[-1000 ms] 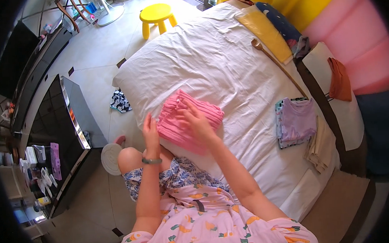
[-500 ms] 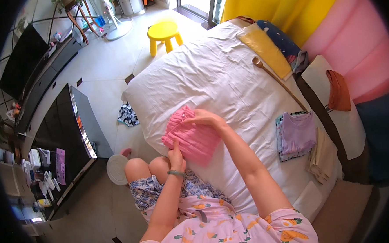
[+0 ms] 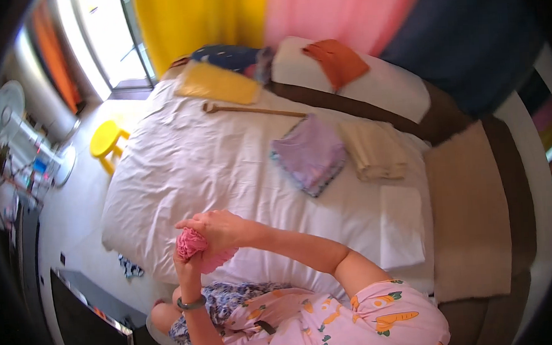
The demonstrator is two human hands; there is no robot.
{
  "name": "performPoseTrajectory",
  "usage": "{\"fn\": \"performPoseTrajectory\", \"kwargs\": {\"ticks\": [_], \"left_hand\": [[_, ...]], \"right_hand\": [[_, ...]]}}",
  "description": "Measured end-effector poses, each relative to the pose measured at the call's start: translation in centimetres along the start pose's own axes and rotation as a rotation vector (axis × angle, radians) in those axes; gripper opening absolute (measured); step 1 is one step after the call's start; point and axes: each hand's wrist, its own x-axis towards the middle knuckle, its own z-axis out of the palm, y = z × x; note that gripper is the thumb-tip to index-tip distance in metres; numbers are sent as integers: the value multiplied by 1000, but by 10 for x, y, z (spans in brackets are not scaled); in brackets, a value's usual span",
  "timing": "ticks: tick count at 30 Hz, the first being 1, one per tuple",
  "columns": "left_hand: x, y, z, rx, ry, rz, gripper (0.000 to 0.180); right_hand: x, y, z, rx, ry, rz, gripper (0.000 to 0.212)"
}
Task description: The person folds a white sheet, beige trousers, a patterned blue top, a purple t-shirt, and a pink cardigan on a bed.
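A pink gathered cloth garment (image 3: 191,243) is bunched up tightly between my hands, its ruffled end facing up and a looser part hanging out behind. My left hand (image 3: 186,268), with a green bangle at the wrist, closes around it from below. Over its upper side lies my right hand (image 3: 220,228), its fingers curled and pressing on the cloth. Both hands are above the near left part of the bed, by my lap. Which kind of garment it is, I cannot tell.
On the white bed sheet (image 3: 157,172) lie a folded lilac shirt (image 3: 312,149), folded beige cloth (image 3: 375,151) and a long wooden stick (image 3: 254,110). An orange cloth (image 3: 339,63) drapes over the bed's backrest. A yellow stool (image 3: 104,139) stands beyond the left edge.
The pink garment lay spread flat between my hands; now it is squeezed into a bunch, with my hands closer together. My view has swung to the right.
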Motion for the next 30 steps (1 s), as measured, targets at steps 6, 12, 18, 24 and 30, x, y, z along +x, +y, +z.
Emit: {"fn": "performPoseTrajectory", "kwargs": {"ticks": [6, 12, 18, 24, 30], "left_hand": [[-30, -24, 101, -162, -406, -230, 28], [-56, -29, 167, -90, -579, -240, 48], [-66, -32, 112, 0, -438, -387, 41], [-89, -30, 40, 37, -178, -474, 34], [-109, -43, -6, -11, -6, -493, 30]], "right_hand": [[-129, 21, -43, 121, 276, 267, 42], [-259, 101, -52, 448, 754, 443, 25], [-329, 138, -174, 824, 1383, 531, 36], [-400, 225, -291, 83, 1849, 573, 27], [-395, 296, -298, -689, 1810, 800, 27]]}}
